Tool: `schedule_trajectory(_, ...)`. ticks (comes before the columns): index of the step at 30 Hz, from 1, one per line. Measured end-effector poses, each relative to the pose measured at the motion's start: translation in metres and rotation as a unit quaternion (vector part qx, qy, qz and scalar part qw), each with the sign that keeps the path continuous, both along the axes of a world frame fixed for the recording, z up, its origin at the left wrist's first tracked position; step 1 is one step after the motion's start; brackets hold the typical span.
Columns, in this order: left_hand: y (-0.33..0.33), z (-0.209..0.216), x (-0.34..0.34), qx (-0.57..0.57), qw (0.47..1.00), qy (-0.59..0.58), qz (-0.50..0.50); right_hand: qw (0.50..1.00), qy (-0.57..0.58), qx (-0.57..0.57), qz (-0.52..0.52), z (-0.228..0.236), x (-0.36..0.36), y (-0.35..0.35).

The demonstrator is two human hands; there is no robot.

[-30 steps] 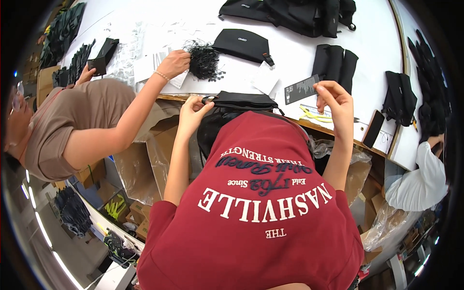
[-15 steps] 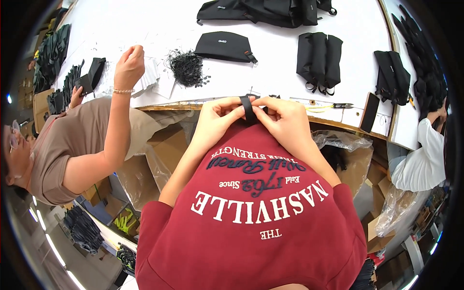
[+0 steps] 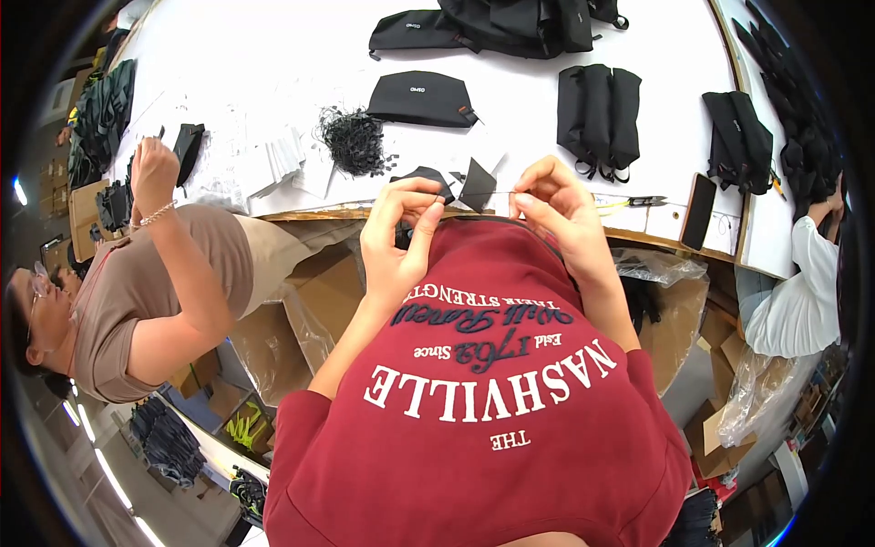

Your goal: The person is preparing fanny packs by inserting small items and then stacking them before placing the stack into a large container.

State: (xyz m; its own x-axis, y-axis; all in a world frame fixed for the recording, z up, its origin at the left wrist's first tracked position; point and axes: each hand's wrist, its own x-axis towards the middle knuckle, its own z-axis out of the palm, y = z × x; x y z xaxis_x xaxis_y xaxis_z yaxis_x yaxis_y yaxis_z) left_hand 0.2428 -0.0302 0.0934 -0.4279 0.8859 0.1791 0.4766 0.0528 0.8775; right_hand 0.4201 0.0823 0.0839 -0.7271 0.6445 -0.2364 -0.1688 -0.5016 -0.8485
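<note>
My left hand (image 3: 399,235) is closed with thumb and fingers pinched at the edge of a black fabric piece (image 3: 428,179), perhaps part of a pouch, near the table's front edge. To the right of it, my right hand (image 3: 558,208) pinches the end of a thin dark cord (image 3: 499,192). A small dark card tag (image 3: 478,186) appears to hang on that cord, between my two hands. Beyond them lie a flat black pouch (image 3: 421,98) with an orange-marked side tab and a tangled heap of black tag strings (image 3: 351,141).
White paper slips (image 3: 278,159) lie left of the string heap. Black pouches (image 3: 599,118) stand at the right, near thread snips (image 3: 645,201) and a phone (image 3: 698,211). A co-worker's raised hand (image 3: 155,173) is at the left. Cardboard boxes (image 3: 273,342) sit below the table edge.
My hands have moved apart from a close pinch on a black strap; the right has drawn a thin cord out rightward. A dark card tag now shows between them. The co-worker's hand has moved left and lower.
</note>
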Motion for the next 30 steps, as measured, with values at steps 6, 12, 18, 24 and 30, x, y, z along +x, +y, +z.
schedule_trajectory(6, 0.007, 0.019, 0.001, -0.105, 0.953, -0.273, -0.078, 0.999, 0.043, -0.022, -0.024, 0.003, -0.009, -0.005)
schedule_trajectory(12, 0.013, 0.022, 0.002, -0.061, 0.976, -0.188, -0.093, 0.998, 0.002, 0.000, -0.062, 0.000, -0.012, -0.010)
schedule_trajectory(18, 0.013, 0.017, 0.009, -0.083, 0.979, -0.132, -0.134, 0.999, -0.014, -0.041, -0.028, 0.006, -0.011, -0.015)
schedule_trajectory(24, 0.008, 0.016, 0.013, -0.094, 0.975, -0.150, -0.131, 0.998, -0.030, -0.058, -0.004, 0.007, -0.006, -0.017)
schedule_trajectory(30, 0.017, 0.008, 0.001, -0.098, 0.973, -0.135, -0.159, 0.998, -0.054, 0.011, -0.033, -0.002, -0.015, -0.017)
